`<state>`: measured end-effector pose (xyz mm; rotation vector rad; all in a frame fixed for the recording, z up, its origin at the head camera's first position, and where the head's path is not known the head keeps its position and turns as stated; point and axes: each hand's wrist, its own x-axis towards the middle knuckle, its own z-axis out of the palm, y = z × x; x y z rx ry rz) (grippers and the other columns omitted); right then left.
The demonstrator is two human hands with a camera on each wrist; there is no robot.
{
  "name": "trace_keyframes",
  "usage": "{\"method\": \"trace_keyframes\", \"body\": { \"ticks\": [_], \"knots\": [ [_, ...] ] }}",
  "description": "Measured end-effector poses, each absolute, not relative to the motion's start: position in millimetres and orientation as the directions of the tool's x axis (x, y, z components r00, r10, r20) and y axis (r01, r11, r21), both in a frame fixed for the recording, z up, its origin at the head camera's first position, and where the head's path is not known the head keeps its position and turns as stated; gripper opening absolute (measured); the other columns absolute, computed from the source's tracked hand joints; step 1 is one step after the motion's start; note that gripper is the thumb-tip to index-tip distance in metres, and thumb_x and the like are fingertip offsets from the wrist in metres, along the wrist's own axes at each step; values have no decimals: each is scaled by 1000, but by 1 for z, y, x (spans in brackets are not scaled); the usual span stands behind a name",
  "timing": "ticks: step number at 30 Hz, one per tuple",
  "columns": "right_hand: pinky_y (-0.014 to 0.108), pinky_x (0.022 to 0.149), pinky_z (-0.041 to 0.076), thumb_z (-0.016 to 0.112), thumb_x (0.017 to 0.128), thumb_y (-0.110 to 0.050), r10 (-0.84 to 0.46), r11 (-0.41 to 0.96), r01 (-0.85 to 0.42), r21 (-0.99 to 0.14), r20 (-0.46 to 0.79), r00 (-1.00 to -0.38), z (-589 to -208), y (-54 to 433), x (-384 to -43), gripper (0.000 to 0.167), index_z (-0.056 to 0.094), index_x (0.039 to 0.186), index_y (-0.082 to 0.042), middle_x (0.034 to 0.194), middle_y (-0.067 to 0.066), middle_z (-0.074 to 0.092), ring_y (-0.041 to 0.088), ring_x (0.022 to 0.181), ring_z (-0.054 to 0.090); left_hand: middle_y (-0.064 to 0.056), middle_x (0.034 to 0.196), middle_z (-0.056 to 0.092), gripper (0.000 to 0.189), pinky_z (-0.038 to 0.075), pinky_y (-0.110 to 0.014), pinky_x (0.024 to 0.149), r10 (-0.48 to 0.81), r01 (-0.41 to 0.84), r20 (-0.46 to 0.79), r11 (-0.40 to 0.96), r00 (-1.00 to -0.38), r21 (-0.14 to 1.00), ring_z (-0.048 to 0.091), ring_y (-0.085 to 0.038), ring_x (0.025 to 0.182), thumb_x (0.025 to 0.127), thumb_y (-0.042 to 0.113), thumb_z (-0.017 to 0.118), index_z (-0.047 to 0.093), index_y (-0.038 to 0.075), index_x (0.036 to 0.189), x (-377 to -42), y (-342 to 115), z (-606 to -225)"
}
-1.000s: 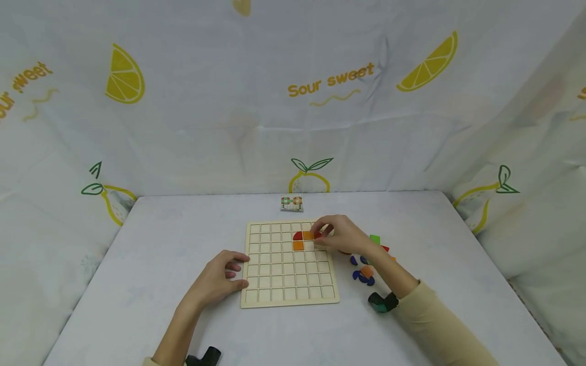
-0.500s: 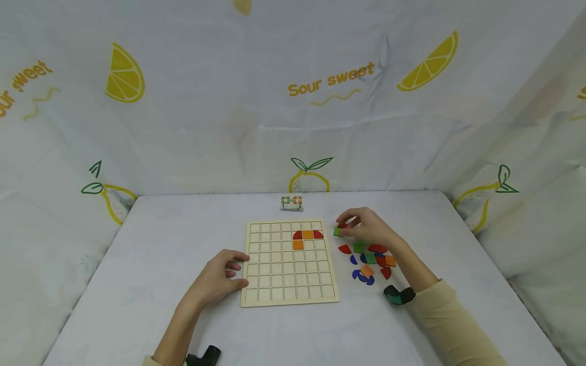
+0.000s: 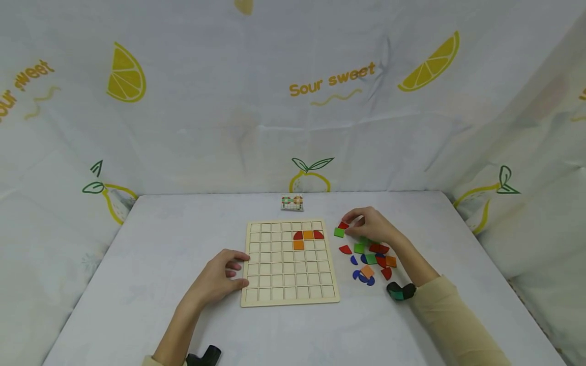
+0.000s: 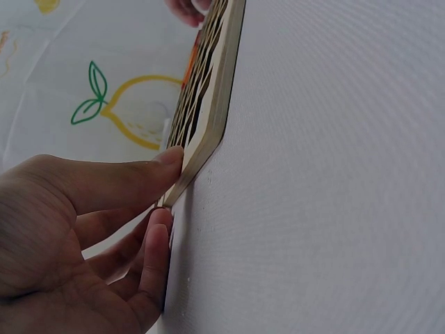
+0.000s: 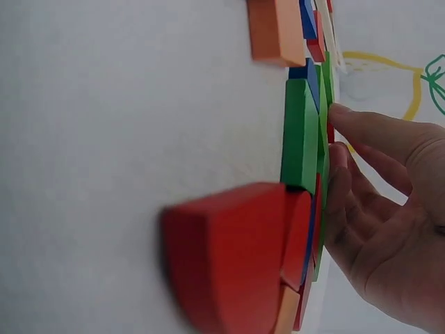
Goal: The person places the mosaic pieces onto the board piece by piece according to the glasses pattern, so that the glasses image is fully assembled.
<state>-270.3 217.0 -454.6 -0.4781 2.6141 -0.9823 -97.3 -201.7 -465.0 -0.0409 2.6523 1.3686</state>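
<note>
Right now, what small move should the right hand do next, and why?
Probably the right hand should lift the red piece behind the green square: it appears pinched there, while the left hand touches the board, where many cells are unfilled.

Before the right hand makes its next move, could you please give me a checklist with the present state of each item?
1. Left hand touching the left edge of the board: ok.
2. Right hand at the far red piece, fingertips at it: ok.
3. That piece firmly held: cannot tell.
4. Placed pieces each within one square: ok, two red and two orange.
5. Loose pieces sorted by colour: not ok; red, green, blue and orange lie mixed, right of the board.
6. Picture card in view behind the board: ok, though its pattern is too small to read.
</note>
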Motion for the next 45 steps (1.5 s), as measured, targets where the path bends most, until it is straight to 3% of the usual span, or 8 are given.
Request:
{"method": "trace_keyframes", "body": {
  "ticks": [7,17,30,36,45],
  "knots": [
    [23,71,56,80,97,-12,-429,719,-225,-658,-166,-888,-456,216,-276,32,78,129,-7,123,17,75,21,88,61,-9,127,68,52,58,-41,98,51,-92,-148,577,-988,811,65,-20,110,81,2,92,72,11,129,-98,-202,-465],
    [23,73,55,81,98,-17,-408,745,-213,-633,-178,-896,-455,217,-276,27,77,121,-5,111,13,74,21,87,60,-9,129,68,53,58,-42,99,52,-93,-151,582,-987,808,65,-19,111,82,3,92,72,11,130,-98,-201,-464],
    [23,67,56,82,97,-22,-412,705,-231,-670,-122,-903,-446,214,-257,29,77,121,-7,112,13,74,22,88,62,-9,130,68,52,59,-41,99,54,-88,-146,582,-988,808,65,-19,111,82,2,92,72,11,129,-97,-201,-464],
    [25,67,58,83,97,-23,-448,675,-261,-691,-102,-888,-441,199,-243,28,76,120,-10,113,11,74,21,93,65,-8,132,67,52,59,-40,98,56,-83,-142,585,-988,807,65,-19,111,82,3,92,72,11,130,-97,-201,-465],
    [25,63,56,84,95,-23,-552,592,-333,-733,-68,-831,-439,175,-221,28,76,118,-9,110,8,76,16,85,65,-8,132,67,52,59,-41,100,59,-85,-147,582,-987,809,65,-19,112,83,4,92,72,12,130,-97,-202,-466]
  ]
}}
